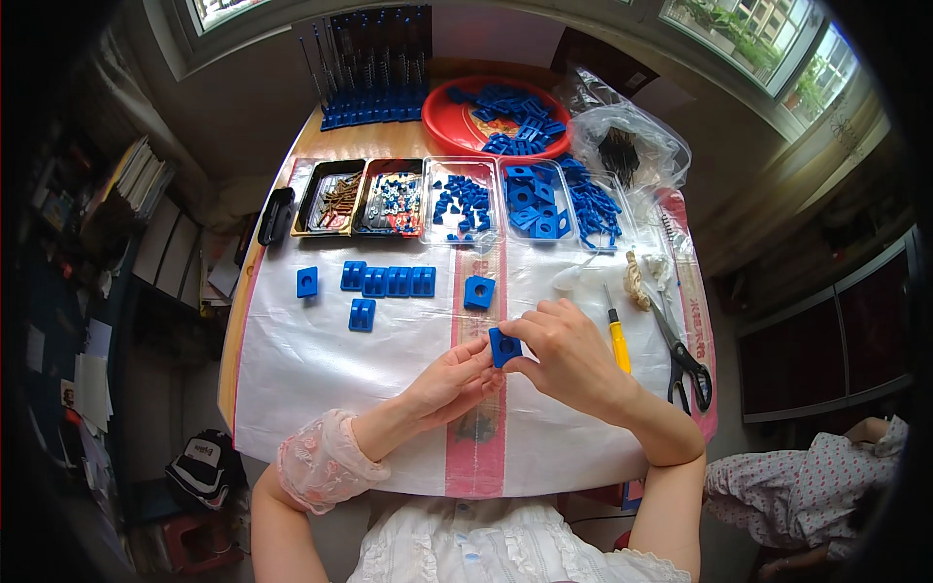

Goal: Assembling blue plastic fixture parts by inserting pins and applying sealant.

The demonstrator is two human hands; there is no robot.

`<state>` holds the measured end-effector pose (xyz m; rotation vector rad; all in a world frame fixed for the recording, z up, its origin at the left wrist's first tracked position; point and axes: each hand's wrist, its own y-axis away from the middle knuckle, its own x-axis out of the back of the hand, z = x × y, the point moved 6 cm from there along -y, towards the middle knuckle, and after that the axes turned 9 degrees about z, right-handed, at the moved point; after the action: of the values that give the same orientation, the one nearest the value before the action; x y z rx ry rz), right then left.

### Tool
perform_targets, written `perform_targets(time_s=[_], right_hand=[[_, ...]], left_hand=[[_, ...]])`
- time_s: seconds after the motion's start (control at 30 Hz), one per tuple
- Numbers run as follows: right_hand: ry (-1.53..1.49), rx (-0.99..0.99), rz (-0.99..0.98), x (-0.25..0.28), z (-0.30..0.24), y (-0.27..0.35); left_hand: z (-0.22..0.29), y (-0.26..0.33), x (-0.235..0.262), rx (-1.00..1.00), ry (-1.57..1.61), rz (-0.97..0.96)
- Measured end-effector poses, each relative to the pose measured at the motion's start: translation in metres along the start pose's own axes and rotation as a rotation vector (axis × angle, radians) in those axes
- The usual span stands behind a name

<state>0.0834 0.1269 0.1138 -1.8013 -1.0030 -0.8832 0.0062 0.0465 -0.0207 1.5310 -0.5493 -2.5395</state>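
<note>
Table [292,389]: covered by a white plastic sheet with a pink stripe down the middle; it fills most of the view, and its near edge is cut off by the person's body.
Red tray [449,124]: at the far end, heaped with blue plastic parts.
Rack of blue pieces [374,102]: just left of the red tray, with thin rods standing up; too small to make out in detail.
Sorting trays [398,202]: a row across the table holding brownish screws, mixed small bits and more blue parts.
Loose blue blocks [387,281]: lying on the sheet between the trays and the hands.
Scissors [680,350]: at the right edge, beside a yellow-handled screwdriver [618,342].
Right hand [569,355]: pinching the small blue block [503,346] from the right, fingers curled over its top.
Left hand [452,381]: palm up, fingertips meeting the block's lower left side.
Small blue block: held just above the pink stripe, near the table's middle; it has a dark round hole in its face.
Handling: looks light, rigid and smooth, best held by its flat sides.
Hidden: the block's back face and whatever sits in the hole.
</note>
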Motion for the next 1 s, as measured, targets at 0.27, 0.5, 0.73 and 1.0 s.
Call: perform_targets(time_s=[0.27, 0.5, 0.73, 1.0], right_hand=[[-0.052, -0.009, -0.035, -0.002, 0.008, 0.0], [-0.035, -0.004, -0.055, -0.002, 0.007, 0.001], [-0.006, 0.008, -0.03, -0.008, 0.008, 0.002], [0.038, -0.003, -0.069, -0.009, 0.007, 0.002]], left_hand=[[0.002, 0.006, -0.007, -0.003, 0.015, 0.065], [-0.001, 0.003, -0.001, -0.015, -0.022, 0.039], [0.004, 0.001, -0.004, -0.056, -0.021, 0.068], [0.015, 0.004, -0.01, -0.017, -0.017, 0.013]])
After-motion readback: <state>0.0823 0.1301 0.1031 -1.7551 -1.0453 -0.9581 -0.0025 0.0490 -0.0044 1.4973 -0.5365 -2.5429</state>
